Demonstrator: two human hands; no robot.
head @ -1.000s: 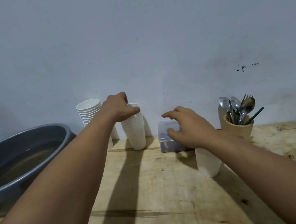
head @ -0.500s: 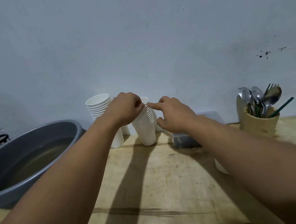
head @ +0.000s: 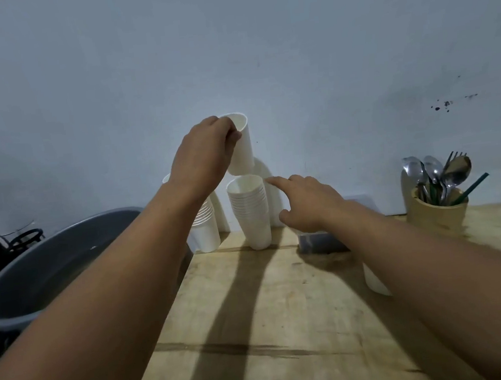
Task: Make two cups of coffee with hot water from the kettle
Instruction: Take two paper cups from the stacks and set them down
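Observation:
My left hand grips a single white paper cup by its rim and holds it in the air just above a stack of white cups at the back of the wooden table. My right hand is beside that stack, index finger stretched out against its top rim, holding nothing. A second stack of cups stands further left, partly hidden behind my left forearm. Another single white cup stands on the table under my right forearm, mostly covered. No kettle shows.
A grey basin with water sits at the left table edge. A small clear lidded box with dark contents lies behind my right wrist. A wooden holder with spoons and forks stands at the back right. The wall is close behind.
My left hand has lifted one cup up off the stack. My right hand moved from the small box to the stack's rim and steadies it.

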